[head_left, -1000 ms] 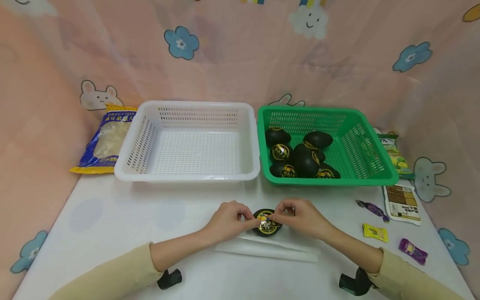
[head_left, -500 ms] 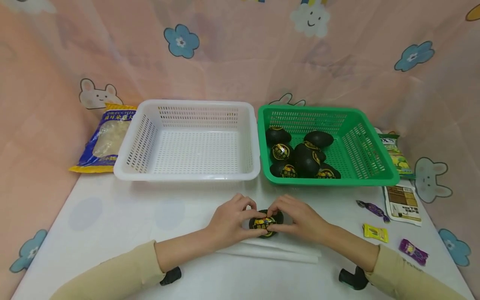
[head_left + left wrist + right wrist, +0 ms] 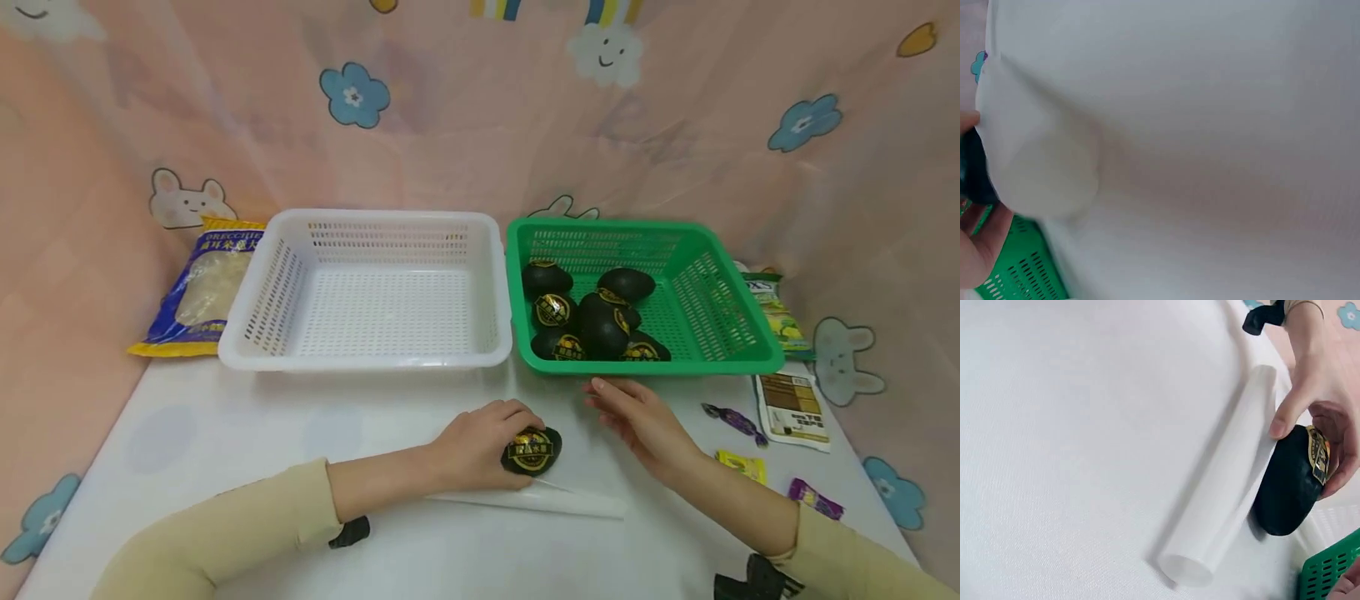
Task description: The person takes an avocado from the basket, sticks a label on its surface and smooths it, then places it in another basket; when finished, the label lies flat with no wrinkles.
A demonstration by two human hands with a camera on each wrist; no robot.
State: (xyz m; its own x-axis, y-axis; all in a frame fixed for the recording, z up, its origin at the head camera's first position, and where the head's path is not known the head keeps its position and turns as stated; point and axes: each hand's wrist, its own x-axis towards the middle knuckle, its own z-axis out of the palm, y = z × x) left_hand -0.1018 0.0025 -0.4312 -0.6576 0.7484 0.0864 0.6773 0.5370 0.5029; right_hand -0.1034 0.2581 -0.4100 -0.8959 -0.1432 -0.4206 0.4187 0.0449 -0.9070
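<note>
My left hand (image 3: 476, 450) grips a dark avocado (image 3: 532, 454) with a black and gold sticker facing up. In the right wrist view its thumb and fingers curl round the avocado (image 3: 1285, 487). Just in front lies a rolled white sheet (image 3: 570, 503), close beside the fruit. My right hand (image 3: 648, 429) is apart from the avocado, over the table near the front of the green basket (image 3: 720, 367); its fingers are loosely extended and nothing shows in them. Several more avocados (image 3: 603, 325), most with visible stickers, lie in that basket.
A white basket (image 3: 360, 362) stands left of the green one, with a blue and yellow pasta bag (image 3: 198, 292) beside it. At the right are a green packet (image 3: 780, 312), a brown and white pouch (image 3: 791, 408) and small wrapped candies (image 3: 741, 467).
Both hands were at the sticker on the avocado. My right hand has let go and moved right, towards the green basket. My left hand has shifted its hold round the avocado.
</note>
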